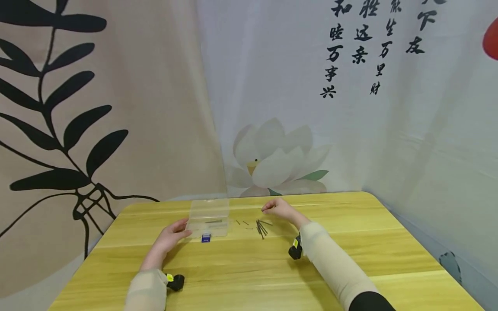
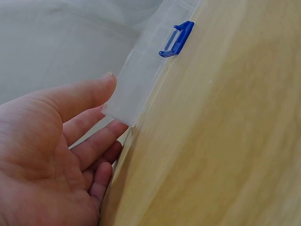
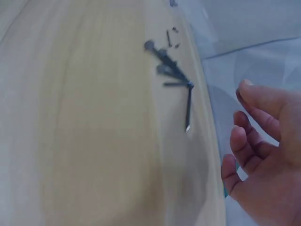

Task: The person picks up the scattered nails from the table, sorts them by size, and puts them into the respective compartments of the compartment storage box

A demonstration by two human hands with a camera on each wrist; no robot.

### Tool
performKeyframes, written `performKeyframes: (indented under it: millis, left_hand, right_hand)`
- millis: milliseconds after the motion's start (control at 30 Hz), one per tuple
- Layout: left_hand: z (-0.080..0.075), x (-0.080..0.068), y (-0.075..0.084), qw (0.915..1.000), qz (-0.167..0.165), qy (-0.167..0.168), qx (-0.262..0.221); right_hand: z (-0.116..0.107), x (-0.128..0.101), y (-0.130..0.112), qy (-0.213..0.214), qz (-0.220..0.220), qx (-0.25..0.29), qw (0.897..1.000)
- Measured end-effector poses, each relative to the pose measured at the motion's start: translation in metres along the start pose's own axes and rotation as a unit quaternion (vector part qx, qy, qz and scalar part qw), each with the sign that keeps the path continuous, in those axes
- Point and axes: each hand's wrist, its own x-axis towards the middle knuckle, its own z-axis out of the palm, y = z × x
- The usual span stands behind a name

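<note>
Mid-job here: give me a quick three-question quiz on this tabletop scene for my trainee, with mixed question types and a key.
1. True or false: the left hand rests its fingers against the clear plastic box.
2. Multiple choice: where does the pile of dark nails lie? A) inside the box B) on the wooden table between the box and the right hand C) in the right hand's palm
3. Fill in: the box's latch is coloured ____.

Key: 1 true; the fingers lie along the box's near corner. 2 B; the nails lie loose on the table, and the right wrist view shows an empty palm. 3 blue.
</note>
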Motion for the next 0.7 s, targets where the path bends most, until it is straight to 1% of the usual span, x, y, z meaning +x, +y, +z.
performKeyframes:
  millis: [167, 300, 367, 500, 600, 700]
  left_hand:
    - [0.0, 0.001, -0.002, 1.0, -0.001, 0.002, -0.003]
    - [0.0, 0.001, -0.003, 1.0, -0.002, 0.001, -0.005]
    - [0.0, 0.001, -0.003, 1.0, -0.003, 0.001, -0.005]
    - [0.0, 0.0, -0.002, 1.0, -0.003, 0.001, -0.007]
    - [0.0, 0.001, -0.001, 0.9999, -0.001, 0.001, -0.011]
    - [0.001, 0.0, -0.001, 0.9999, -0.002, 0.004, -0.012]
  right_hand:
    - [-0.001, -0.004, 0.017, 0.0, 0.012, -0.008, 1.0]
    - [-0.001, -0.007, 0.026, -0.007, 0.02, -0.024, 0.999]
    - [-0.002, -0.008, 0.029, -0.008, 0.024, -0.026, 0.999]
    - [-0.002, -0.009, 0.031, -0.009, 0.018, -0.027, 0.999]
    - [-0.002, -0.01, 0.033, -0.017, 0.017, -0.028, 0.999]
    - [-0.002, -0.011, 0.032, -0.025, 0.026, -0.03, 0.999]
